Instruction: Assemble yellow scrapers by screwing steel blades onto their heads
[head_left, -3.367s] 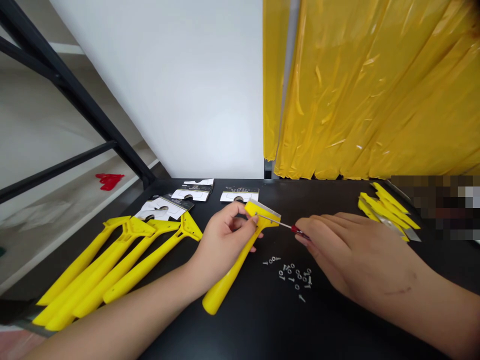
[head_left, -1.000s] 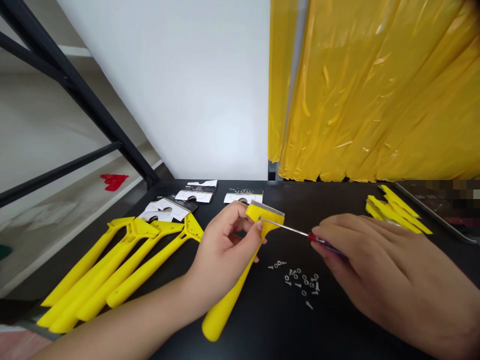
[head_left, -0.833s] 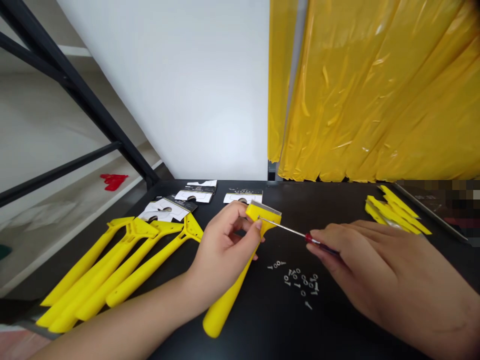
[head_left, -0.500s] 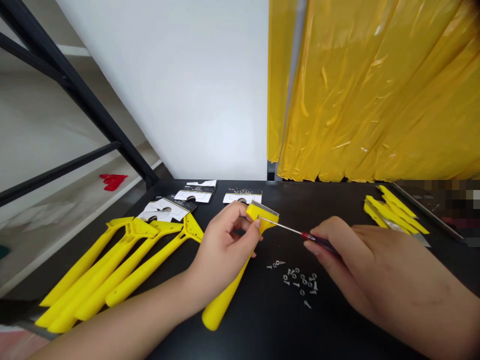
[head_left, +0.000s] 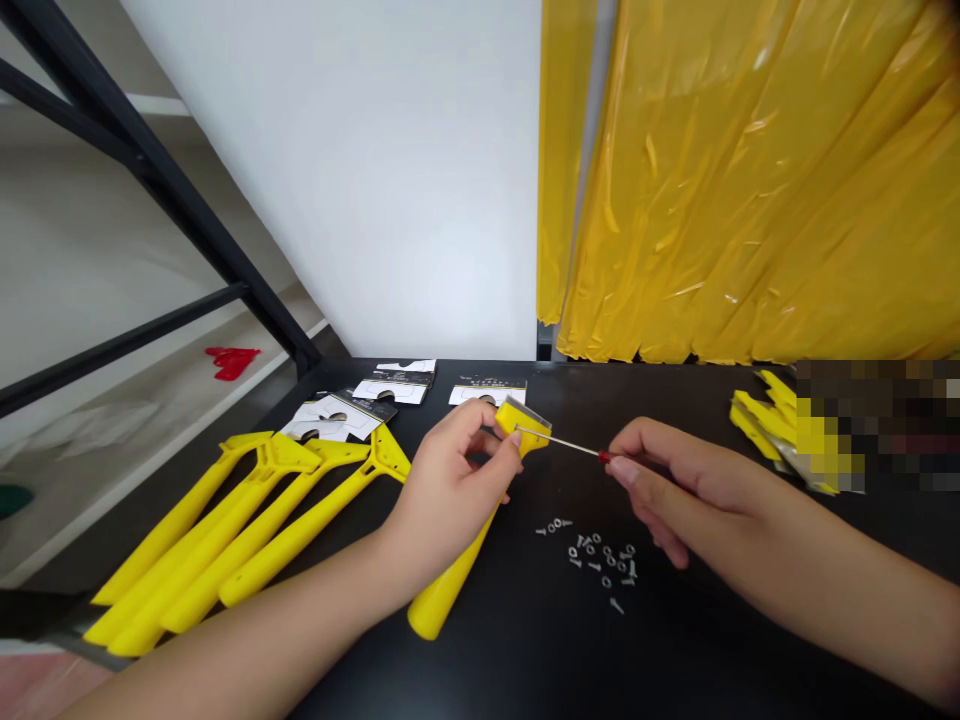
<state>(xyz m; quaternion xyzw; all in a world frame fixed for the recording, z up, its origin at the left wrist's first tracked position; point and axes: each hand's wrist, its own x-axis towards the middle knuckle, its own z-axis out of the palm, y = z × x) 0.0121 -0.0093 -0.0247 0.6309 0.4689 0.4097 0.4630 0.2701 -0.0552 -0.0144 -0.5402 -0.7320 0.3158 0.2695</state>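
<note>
Scraper (head_left: pixel 457 572), slanting over the table's (head_left: pixel 517 660) centre. From left to right we see the left hand (head_left: pixel 459 462) pinching its head between thumb and bent fingers; the screwdriver (head_left: pixel 571 446), tip at the head; the right hand (head_left: pixel 686 488), thumb and forefinger pinching the red grip.

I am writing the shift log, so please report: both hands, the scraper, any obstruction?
Left hand gripping yellow scraper near its head. Right hand holding screwdriver, tip at scraper head. Loose screws and rings on black table; nothing visibly blocking screwdriver.
</note>
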